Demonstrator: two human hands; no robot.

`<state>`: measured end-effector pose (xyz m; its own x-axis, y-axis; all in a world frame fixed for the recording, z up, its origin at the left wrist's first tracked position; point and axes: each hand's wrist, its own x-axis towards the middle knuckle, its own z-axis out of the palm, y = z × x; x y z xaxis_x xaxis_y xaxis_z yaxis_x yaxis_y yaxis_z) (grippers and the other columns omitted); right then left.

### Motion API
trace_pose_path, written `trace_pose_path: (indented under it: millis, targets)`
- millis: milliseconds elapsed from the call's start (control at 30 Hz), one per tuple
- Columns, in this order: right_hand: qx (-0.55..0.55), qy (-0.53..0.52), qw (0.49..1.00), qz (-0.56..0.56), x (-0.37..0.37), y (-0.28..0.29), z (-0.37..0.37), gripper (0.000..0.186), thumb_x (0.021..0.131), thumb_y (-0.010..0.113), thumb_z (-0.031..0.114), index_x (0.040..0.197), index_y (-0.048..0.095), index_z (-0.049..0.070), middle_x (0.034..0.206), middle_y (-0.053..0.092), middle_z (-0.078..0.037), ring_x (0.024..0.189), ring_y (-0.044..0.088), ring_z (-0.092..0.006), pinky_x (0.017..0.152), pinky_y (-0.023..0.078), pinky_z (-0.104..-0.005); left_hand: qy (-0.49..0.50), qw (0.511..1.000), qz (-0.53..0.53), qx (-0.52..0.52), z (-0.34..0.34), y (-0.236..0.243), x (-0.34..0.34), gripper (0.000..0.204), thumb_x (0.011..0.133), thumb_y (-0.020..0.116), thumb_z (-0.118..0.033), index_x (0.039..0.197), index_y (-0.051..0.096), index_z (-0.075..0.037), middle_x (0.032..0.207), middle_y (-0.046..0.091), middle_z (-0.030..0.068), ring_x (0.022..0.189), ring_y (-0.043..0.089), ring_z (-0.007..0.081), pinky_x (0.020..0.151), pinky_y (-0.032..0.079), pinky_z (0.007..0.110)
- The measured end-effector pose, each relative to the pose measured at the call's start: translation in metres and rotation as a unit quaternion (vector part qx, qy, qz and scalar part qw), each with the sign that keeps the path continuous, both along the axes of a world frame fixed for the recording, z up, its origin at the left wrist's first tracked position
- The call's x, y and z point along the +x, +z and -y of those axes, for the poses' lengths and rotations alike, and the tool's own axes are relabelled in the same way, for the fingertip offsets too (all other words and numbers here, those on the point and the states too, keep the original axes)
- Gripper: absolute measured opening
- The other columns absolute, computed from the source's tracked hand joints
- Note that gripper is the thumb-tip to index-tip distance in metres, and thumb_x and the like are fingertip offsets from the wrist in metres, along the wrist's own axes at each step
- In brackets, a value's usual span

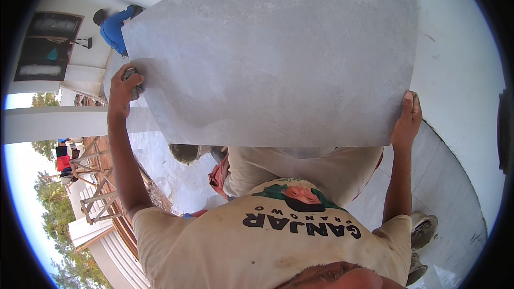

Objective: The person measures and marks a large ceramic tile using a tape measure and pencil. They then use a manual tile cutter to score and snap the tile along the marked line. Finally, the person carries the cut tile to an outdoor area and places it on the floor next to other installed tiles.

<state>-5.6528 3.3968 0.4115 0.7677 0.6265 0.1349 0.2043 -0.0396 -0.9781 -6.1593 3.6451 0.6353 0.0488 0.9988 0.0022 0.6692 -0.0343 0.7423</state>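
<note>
A large grey stone-look tile [278, 59] stands in front of me, its lower edge by my knees. My right hand [408, 118] is closed on the tile's right edge, near the lower corner. At the left edge, my left hand [124, 88] is closed around a small dark grey lump [131, 81]. That lump lies against the tile's edge; its exact kind is unclear. The tile hides most of what lies behind it.
Cement-smeared buckets stand on the floor, one [184, 152] below the tile and another [423, 230] at my right. A person in blue [113, 29] works by the far-left wall. A white post [53, 124] and a wooden trestle [99, 182] are at left. Grey tiles [428, 155] cover the floor at right.
</note>
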Motion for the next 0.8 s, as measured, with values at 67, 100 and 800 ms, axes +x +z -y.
trace_pose_path:
  millis: [67,100,800]
  targets:
    - [0.032,-0.042,0.998,0.020,0.005,0.007,-0.001,0.035,0.103,0.046,0.035,0.085,0.055,0.006,0.072,0.039,0.006,0.070,0.034,-0.0065,0.066,0.033,-0.0227,-0.027,0.999,-0.038,0.027,-0.036,0.012,0.015,0.038,0.075,0.064,-0.013,0.109,0.061,0.001,0.079,0.055,0.0024,0.065,0.053,0.0114,0.058,0.045,0.026]
    - [0.010,-0.061,0.998,0.026,0.005,0.014,0.003,0.036,0.103,0.046,0.036,0.086,0.055,0.006,0.072,0.039,0.006,0.070,0.034,-0.0064,0.067,0.033,-0.0229,-0.046,0.997,-0.039,0.049,-0.051,0.014,0.021,0.039,0.074,0.065,-0.014,0.111,0.061,0.000,0.078,0.056,0.0029,0.065,0.053,0.0115,0.057,0.044,0.026]
    - [-0.247,-0.046,0.954,-0.166,-0.077,-0.218,0.063,0.031,0.102,0.046,0.035,0.102,0.057,0.006,0.076,0.046,0.004,0.063,0.038,-0.0044,0.049,0.031,-0.0233,-0.233,0.958,-0.096,-0.136,-0.232,-0.353,0.080,0.036,0.061,0.070,-0.017,0.091,0.069,0.004,0.078,0.066,0.0101,0.071,0.060,0.0185,0.065,0.049,0.031]
